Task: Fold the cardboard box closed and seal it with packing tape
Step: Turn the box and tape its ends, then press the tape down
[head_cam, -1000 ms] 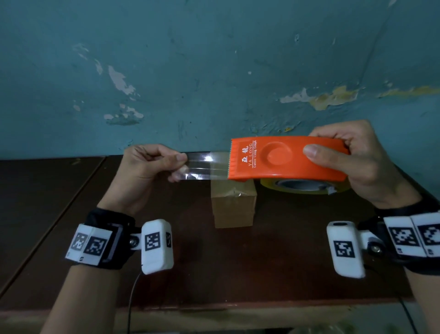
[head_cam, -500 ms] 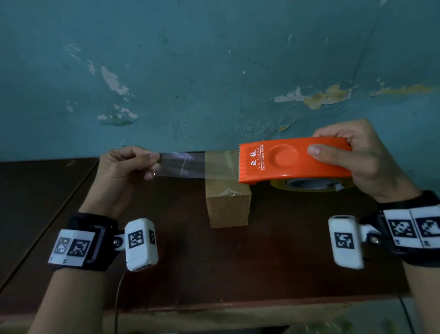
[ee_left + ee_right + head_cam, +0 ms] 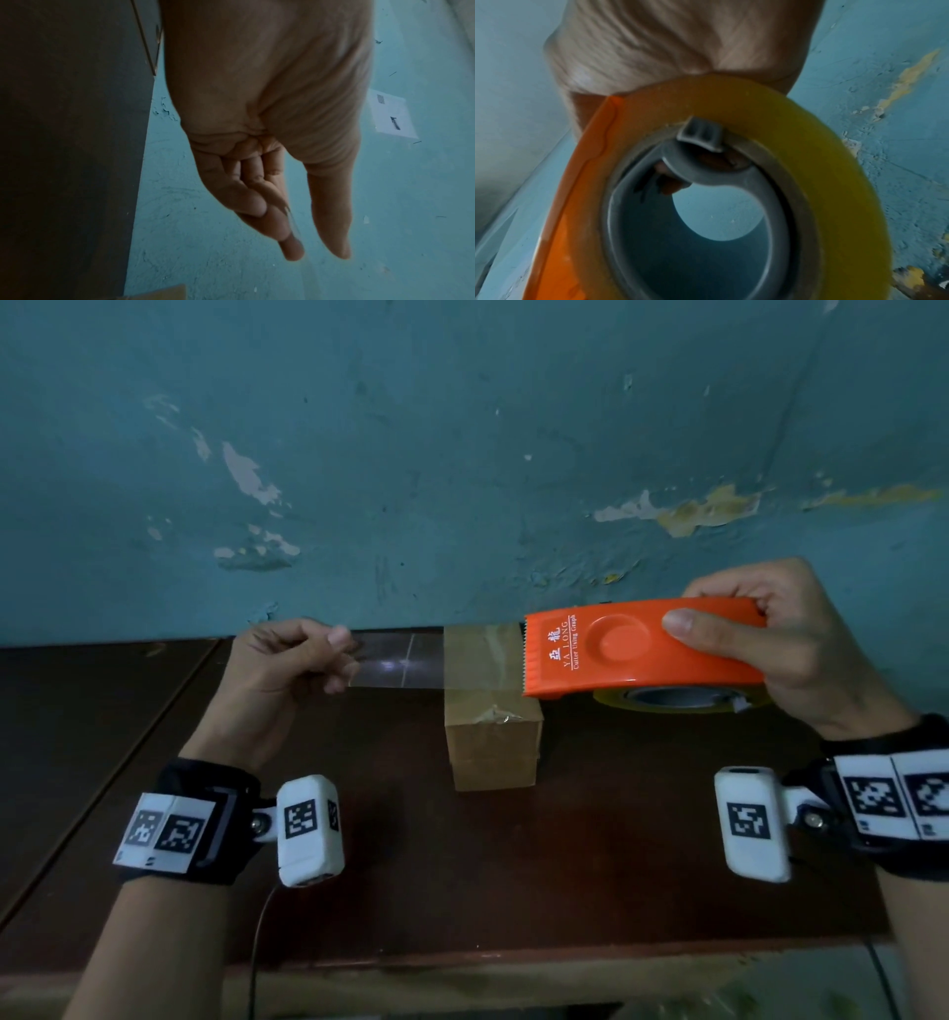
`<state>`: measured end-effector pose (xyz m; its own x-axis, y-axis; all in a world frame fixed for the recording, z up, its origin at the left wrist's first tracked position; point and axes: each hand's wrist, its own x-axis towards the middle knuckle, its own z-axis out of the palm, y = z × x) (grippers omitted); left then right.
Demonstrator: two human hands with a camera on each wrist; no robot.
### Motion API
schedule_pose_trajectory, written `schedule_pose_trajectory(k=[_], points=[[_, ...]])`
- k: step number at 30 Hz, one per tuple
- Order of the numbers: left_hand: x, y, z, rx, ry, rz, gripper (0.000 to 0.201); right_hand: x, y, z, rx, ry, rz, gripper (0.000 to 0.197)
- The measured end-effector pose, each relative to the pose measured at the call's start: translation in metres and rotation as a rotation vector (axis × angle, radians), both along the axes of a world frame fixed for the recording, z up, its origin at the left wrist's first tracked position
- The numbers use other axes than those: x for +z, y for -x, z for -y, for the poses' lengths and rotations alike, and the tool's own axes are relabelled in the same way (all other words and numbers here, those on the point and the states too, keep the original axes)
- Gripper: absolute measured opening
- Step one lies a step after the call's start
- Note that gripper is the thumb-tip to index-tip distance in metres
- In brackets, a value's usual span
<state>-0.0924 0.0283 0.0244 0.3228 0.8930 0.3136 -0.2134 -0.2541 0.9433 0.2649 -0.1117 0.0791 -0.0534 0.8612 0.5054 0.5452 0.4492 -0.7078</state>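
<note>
Since a second ago my left hand (image 3: pixel 287 670) has drawn the tape strip (image 3: pixel 400 666) longer, pinching its end; my right hand (image 3: pixel 780 649) grips the orange dispenser (image 3: pixel 616 654), spanning tape above the cardboard box (image 3: pixel 493 747) mid-frame for sealing.

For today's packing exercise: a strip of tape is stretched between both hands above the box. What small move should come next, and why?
Probably lower both hands together so the tape strip lands across the top of the cardboard box. The left hand pinches the free end, the right hand grips the orange dispenser, and the strip appears to span the box top without being pressed down yet.
</note>
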Motion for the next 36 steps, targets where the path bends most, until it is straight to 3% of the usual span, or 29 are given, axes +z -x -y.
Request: schedule_pose_trajectory(k=[4, 10, 15, 26, 28, 31, 36], points=[[0.0, -0.005, 0.001, 0.068, 0.015, -0.041, 0.015, -0.001, 0.002, 0.0, -0.002, 0.002, 0.005, 0.05], [-0.005, -0.003, -0.001, 0.071, 0.032, 0.005, 0.028, 0.0, 0.006, -0.001, 0.004, 0.007, 0.0, 0.054], [-0.006, -0.005, -0.001, 0.108, 0.054, -0.013, 0.016, 0.0, 0.008, 0.0, 0.015, 0.01, 0.007, 0.055], [0.003, 0.02, -0.005, 0.131, 0.008, 0.033, 0.032, 0.013, -0.004, 0.013, 0.055, 0.055, -0.004, 0.045], [0.001, 0.019, -0.004, 0.118, -0.002, 0.017, 0.019, 0.015, -0.008, 0.015, 0.034, 0.056, 0.023, 0.049], [0.0, 0.01, -0.002, 0.131, 0.019, 0.017, 0.015, 0.016, -0.01, 0.014, 0.007, 0.074, 0.056, 0.049], [0.01, -0.006, 0.007, 0.053, 0.043, 0.071, 0.033, 0.014, -0.01, 0.013, -0.125, 0.097, 0.247, 0.051]])
